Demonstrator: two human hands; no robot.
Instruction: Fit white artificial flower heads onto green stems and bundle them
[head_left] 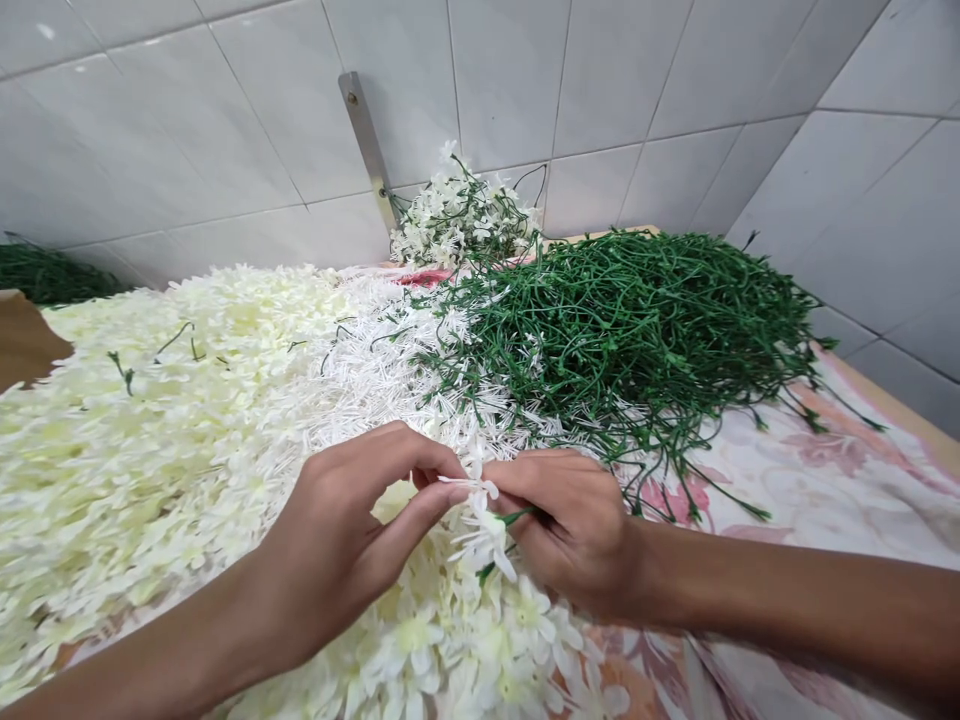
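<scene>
My left hand (375, 510) pinches a small white piece between thumb and forefinger, at an artificial flower (481, 535) with white petals. My right hand (566, 520) is closed around the green plastic stem (517, 517) of that flower, with its fingertips close to the left ones. The exact contact between the fingertips is partly hidden. Below and left of the hands lies a wide heap of cream-white fabric petals (150, 480). Just beyond them is a pile of thin white plastic pieces (375, 370). To the right rises a tangled mound of green plastic stems (637, 330).
Against the tiled wall (495, 80) stands a bunch of assembled white flowers (465, 215), beside a metal bracket (367, 145). A floral cloth (840, 500) covers the surface at right. More green stems (52, 275) and a brown object (30, 340) are at far left.
</scene>
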